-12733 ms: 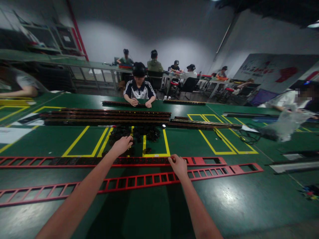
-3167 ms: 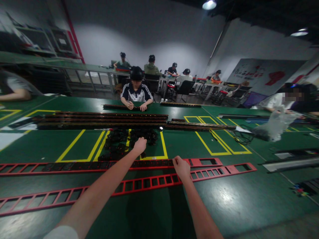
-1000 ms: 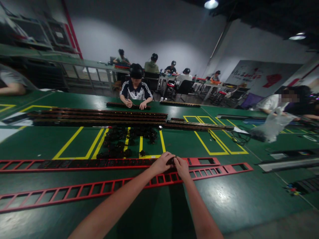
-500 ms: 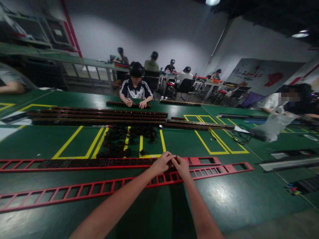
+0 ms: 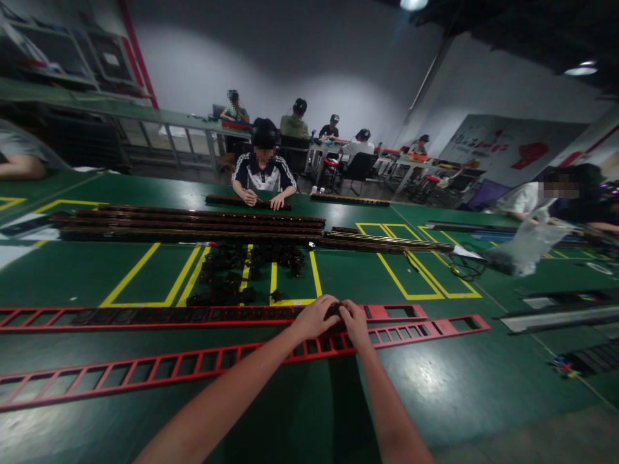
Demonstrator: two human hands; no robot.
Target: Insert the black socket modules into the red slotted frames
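Now that left hand [image 5: 313, 317] (earlier at pile [image 5: 227, 259]) meets right hand [image 5: 354, 323], each grip pinches black part [image 5: 334, 310].

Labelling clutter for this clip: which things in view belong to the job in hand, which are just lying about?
Likely the job:
small dark part between left grip and right grip
upper red frame
loose black parts beyond it
possibly lower red frame

Apparently lying about:
long dark strips
plastic bag
white paper at left

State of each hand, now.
Left hand: closed, holding a small dark part above the red frames.
Right hand: closed on the same part.
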